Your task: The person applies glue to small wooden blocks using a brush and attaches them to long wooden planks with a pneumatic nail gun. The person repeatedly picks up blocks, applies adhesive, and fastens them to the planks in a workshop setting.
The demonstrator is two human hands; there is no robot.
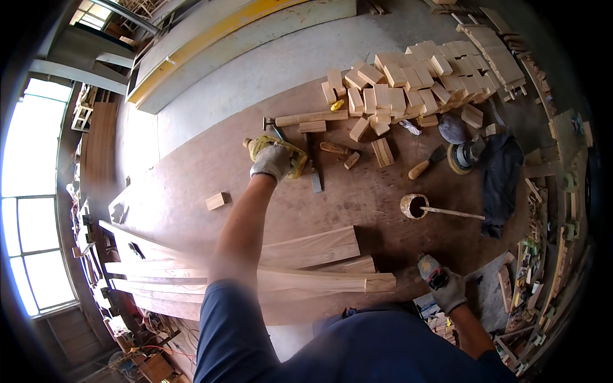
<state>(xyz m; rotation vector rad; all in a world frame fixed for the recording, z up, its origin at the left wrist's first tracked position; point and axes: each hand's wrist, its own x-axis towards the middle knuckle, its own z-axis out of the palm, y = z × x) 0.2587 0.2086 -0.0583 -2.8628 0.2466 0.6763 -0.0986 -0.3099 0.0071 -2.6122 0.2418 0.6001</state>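
Observation:
My left hand (pixel 272 161), in a pale work glove, reaches out over the brown table and is closed on a crumpled yellow plastic bag (pixel 297 159). What the bag contains is hidden. Just beyond it lie a hammer (pixel 274 127) and a chisel (pixel 316 179). Low on the right, my right hand (pixel 451 292), gloved too, grips a dark power tool with red parts (pixel 432 269); its exact kind cannot be made out. Between that hand and the far blocks stands a glue-crusted pot (pixel 414 206) with a stick (pixel 453 212) leaning out of it.
Many wooden blocks (pixel 396 99) are heaped at the far right. Long curved boards (pixel 319 279) lie near my body, left of the power tool. A single block (pixel 216 201) sits left of my forearm. A sander (pixel 465 155), a wood-handled scraper (pixel 426 163) and dark cloth (pixel 501 182) occupy the right side.

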